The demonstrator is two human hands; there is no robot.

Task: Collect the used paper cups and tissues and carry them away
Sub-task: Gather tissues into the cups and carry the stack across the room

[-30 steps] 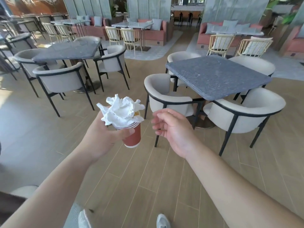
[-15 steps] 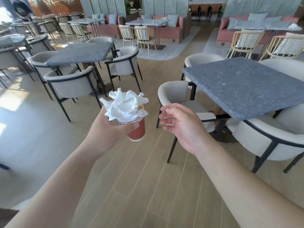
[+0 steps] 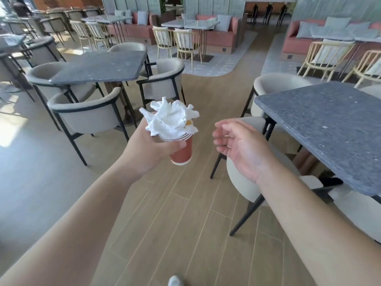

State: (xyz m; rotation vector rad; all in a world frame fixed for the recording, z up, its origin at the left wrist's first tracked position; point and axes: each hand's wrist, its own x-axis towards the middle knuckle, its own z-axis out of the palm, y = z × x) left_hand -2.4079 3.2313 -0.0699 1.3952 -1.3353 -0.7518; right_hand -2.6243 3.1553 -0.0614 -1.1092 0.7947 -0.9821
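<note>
Now the left hand [image 3: 151, 149] is gripping a red paper cup [image 3: 181, 150] near the centre of the frame, fingers and thumb wrapped round its upper wall, with crumpled white tissues [image 3: 170, 117] stuffed into its mouth and bulging above the rim; striped rims just under the tissue suggest more than one cup nested together, though that is hard to tell. To the right of centre, the right hand [image 3: 241, 149] is hanging with loosely curled fingers, holding nothing, near the cup but apart from it. Compared with a second ago, the dark table [image 3: 334, 129] at the right is looming much larger and sliding toward the frame's edge, and the cream chair [image 3: 245, 180] is passing beneath the right forearm, so the person is walking forward over the wooden floor [image 3: 165, 223] between the tables. The hold on the cup is looking unchanged. Collecting therefore seems done, and the carrying away is under way; the loose tissues could slip out if the cup tilts.
</note>
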